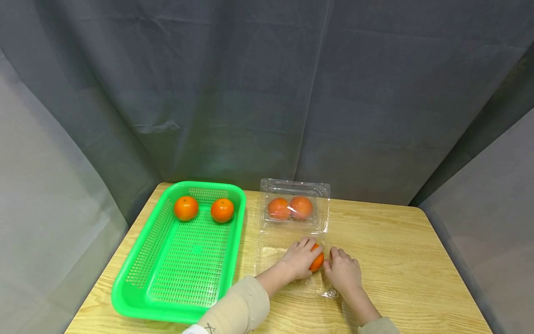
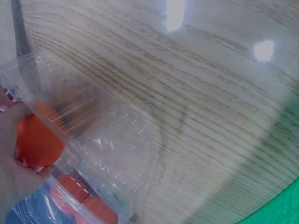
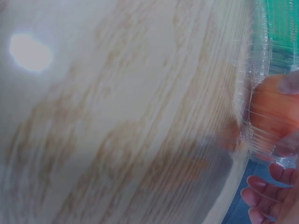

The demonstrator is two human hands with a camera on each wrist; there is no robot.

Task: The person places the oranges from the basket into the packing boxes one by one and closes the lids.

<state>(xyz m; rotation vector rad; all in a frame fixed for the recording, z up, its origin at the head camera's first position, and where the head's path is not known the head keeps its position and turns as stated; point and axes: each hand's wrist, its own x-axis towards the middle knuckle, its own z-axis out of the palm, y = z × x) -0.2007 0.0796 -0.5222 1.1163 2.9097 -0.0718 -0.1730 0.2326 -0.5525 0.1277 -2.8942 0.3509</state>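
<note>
My left hand (image 1: 298, 259) grips an orange (image 1: 317, 260) over the near half of a clear plastic clamshell box (image 1: 267, 239). In the left wrist view, the thumb and fingers are curled round this orange (image 2: 39, 140), right by the clear plastic wall. Two more oranges, a left one (image 1: 278, 208) and a right one (image 1: 301, 208), sit side by side in the far half of the box. Beside the box's right edge is my right hand (image 1: 345, 273), its loosely bent fingers (image 3: 264, 189) apart from the orange.
To the left stands a green plastic basket (image 1: 239, 232) with two oranges at its far end, one on the left (image 1: 186, 208) and one on the right (image 1: 222, 210). Everything stands on a wooden table (image 1: 400, 260). A grey curtain (image 1: 250, 93) hangs behind the table's back edge.
</note>
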